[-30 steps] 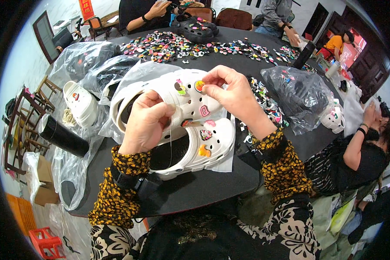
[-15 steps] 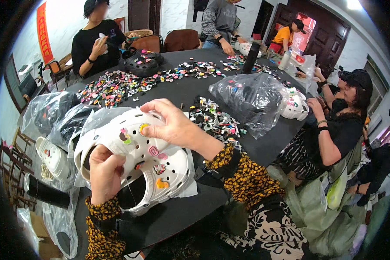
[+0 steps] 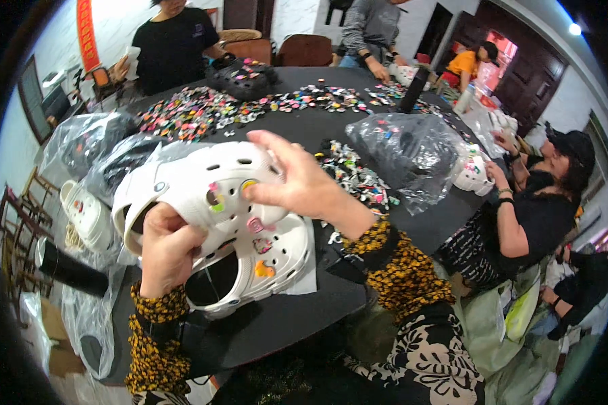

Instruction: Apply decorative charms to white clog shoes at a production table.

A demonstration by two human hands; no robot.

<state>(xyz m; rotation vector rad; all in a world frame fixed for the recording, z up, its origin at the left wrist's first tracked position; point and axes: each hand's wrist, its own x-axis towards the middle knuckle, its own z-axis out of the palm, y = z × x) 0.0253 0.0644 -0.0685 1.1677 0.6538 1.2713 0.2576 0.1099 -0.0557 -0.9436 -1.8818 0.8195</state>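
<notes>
On the black desk [image 3: 297, 317], the left hand [image 3: 165, 250] grips a white clog [image 3: 196, 192]; the right hand [image 3: 304, 185] rests fingers spread wide on its top.

Clear plastic bags [image 3: 91, 145] lie bunched at the table's left edge, one holding dark things, another limp over the near-left corner. A larger clear bag [image 3: 409, 152] of small coloured pieces sits right of centre. A red vertical banner [image 3: 86, 34] hangs on the far-left wall. A dark flat screen [image 3: 32, 88] stands at far left, below the banner
</notes>
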